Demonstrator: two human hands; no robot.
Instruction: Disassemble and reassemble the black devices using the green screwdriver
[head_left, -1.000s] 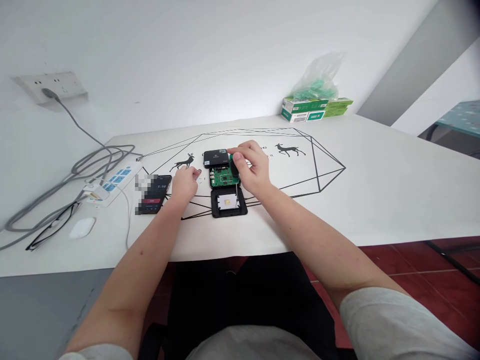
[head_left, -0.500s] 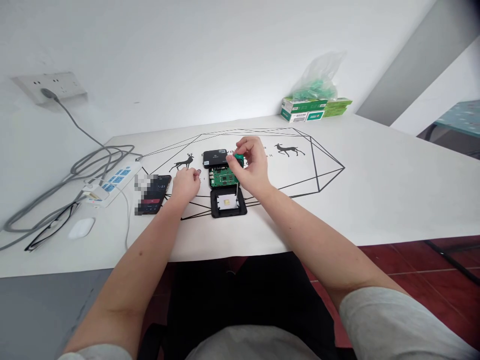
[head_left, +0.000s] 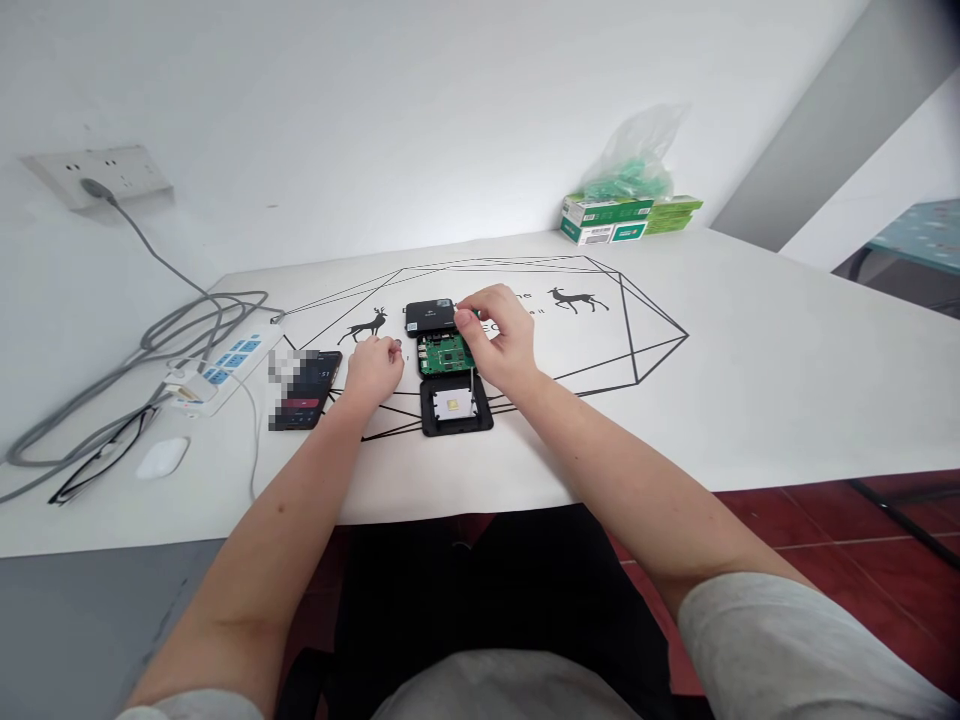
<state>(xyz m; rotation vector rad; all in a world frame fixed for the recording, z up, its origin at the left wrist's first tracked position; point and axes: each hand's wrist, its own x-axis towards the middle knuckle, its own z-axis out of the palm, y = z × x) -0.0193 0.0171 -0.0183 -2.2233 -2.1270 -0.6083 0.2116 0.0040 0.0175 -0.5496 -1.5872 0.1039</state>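
Observation:
A green circuit board [head_left: 445, 353] lies on the white table [head_left: 750, 370] between a black box lid [head_left: 430, 316] behind it and an open black case half [head_left: 456, 405] with a pale square pad in front. My right hand [head_left: 501, 340] hovers over the board's right edge, fingers pinched on a small green-and-black part that is mostly hidden. My left hand [head_left: 371, 368] rests loosely curled on the table just left of the board, holding nothing that I can see.
A black phone [head_left: 306, 388] with a lit screen lies left of my left hand. Further left are a power strip [head_left: 225, 368], grey cables [head_left: 150, 350], black glasses [head_left: 97, 465] and a white mouse [head_left: 161, 456]. Green boxes [head_left: 626, 220] under a plastic bag stand at the back.
My right hand lifted the small green part off the board's right side, then brought it back down toward the board's far right corner. My left hand stayed put.

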